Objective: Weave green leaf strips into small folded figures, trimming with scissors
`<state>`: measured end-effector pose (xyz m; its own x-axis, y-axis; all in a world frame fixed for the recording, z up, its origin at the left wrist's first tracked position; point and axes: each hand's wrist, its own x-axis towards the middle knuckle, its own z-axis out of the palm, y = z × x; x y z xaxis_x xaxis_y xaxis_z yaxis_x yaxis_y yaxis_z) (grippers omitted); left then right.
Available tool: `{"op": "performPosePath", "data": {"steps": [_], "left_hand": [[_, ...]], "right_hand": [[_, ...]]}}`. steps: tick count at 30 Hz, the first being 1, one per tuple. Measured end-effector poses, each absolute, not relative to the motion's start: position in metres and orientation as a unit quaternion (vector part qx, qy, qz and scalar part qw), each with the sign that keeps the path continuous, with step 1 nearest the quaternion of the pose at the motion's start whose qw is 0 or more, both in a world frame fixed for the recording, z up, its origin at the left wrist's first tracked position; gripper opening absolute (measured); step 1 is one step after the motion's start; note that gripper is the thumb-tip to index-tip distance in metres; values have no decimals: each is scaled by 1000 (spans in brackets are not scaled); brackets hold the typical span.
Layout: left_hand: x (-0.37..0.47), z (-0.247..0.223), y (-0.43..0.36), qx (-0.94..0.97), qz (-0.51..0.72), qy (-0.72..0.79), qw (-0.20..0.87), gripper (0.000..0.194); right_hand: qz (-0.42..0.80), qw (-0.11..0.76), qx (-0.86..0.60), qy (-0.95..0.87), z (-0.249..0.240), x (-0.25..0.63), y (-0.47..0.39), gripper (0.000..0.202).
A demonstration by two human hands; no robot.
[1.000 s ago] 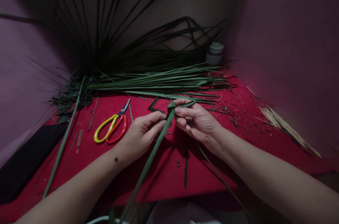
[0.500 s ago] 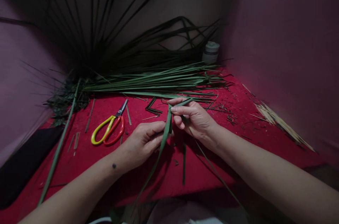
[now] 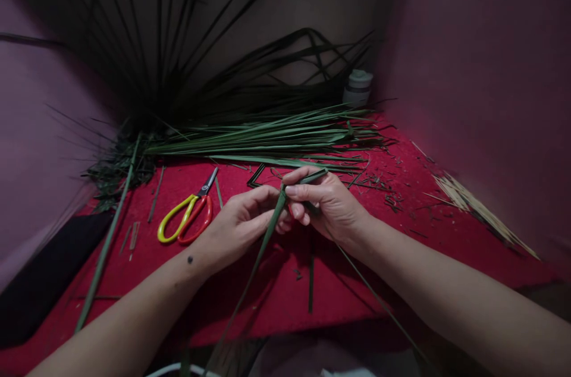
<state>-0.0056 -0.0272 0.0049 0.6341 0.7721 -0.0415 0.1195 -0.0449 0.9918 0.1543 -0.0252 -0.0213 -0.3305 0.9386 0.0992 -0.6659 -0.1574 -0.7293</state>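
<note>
A folded green palm leaf strip [image 3: 270, 227] is between my two hands above the red cloth. My right hand [image 3: 325, 198] pinches its fold between thumb and forefinger, a short piece of leaf sticking out over the forefinger. My left hand [image 3: 250, 216] closes on the strip just below the fold, its fingertips partly hidden behind the leaf. One long tail hangs toward me on the left; another thin one runs down under my right wrist. Left of my left hand lie scissors [image 3: 200, 206] with yellow and red handles, blades slightly apart.
Behind my hands lies a bundle of long green leaves [image 3: 267, 140]. A white-lidded container [image 3: 357, 87] stands at the back. Pale thin sticks [image 3: 477, 209] lie at right, a black flat object [image 3: 49, 276] and a green stalk [image 3: 109, 240] at left. Leaf scraps litter the red cloth [image 3: 379, 282].
My left hand has moved up and closer to my right fingers, and its grip is nearer the fold. The hanging tail of leaf has swung slightly left. The view has shifted a little.
</note>
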Motion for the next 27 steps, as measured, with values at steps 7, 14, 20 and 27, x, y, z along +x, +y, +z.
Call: {"op": "performPosePath", "data": {"steps": [7,14,20,27], "left_hand": [[0,4,-35,642,343,427,536,14],[-1,7,-35,670,365,428,484,18],[-4,0,-38,661,351,431,505,24],[-1,8,-37,653,347,445,506,16]], "right_hand": [[709,557,-230,-367,-22,153,-27,25],[698,560,-273,-353,-23,150,-27,20],[686,583,-278,-335,-24,147,-30,16],[710,557,-266,-338,-24,148,-25,20]]}}
